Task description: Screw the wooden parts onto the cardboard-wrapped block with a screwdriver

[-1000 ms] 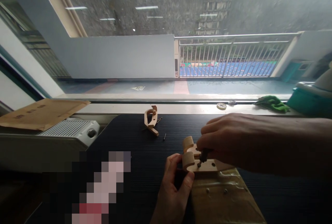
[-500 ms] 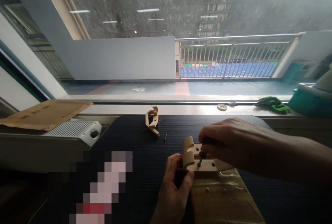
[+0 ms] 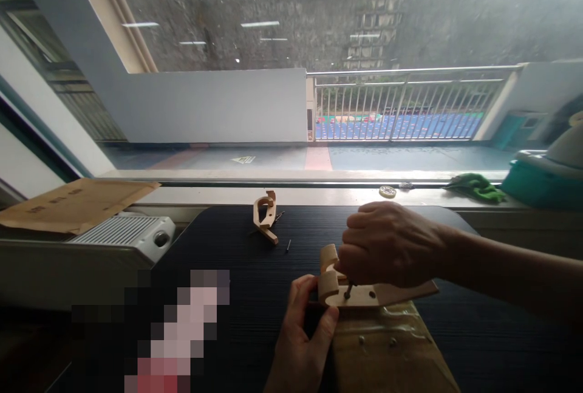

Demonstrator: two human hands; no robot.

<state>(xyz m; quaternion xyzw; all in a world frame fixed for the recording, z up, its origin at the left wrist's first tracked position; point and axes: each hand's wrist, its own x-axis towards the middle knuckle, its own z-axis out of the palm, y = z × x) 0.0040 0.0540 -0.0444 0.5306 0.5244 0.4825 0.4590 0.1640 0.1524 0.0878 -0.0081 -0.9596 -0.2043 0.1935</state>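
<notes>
My right hand (image 3: pixel 389 244) is closed in a fist around a screwdriver. Its handle is hidden by the fingers, and the short shaft (image 3: pixel 350 290) points down at a hole in a pale wooden hook-ended piece (image 3: pixel 362 297). With thumb and fingers, my left hand (image 3: pixel 303 326) grips the curved left end of that piece. A second curved wooden end (image 3: pixel 328 254) shows just behind, partly covered by my right hand. Beneath the pieces is a brown wooden block (image 3: pixel 387 356) wrapped in clear tape, with small screws on its face.
On the black table (image 3: pixel 237 277) lie another wooden hook assembly (image 3: pixel 265 217) and a loose screw (image 3: pixel 288 246). A tape roll (image 3: pixel 387 191) and a green cloth (image 3: pixel 476 187) rest on the sill. A brown envelope (image 3: pixel 77 201) covers a radiator at left.
My right hand has rotated on the screwdriver, so its knuckles face up and the handle is covered. My left hand keeps its grip. The view has shifted slightly.
</notes>
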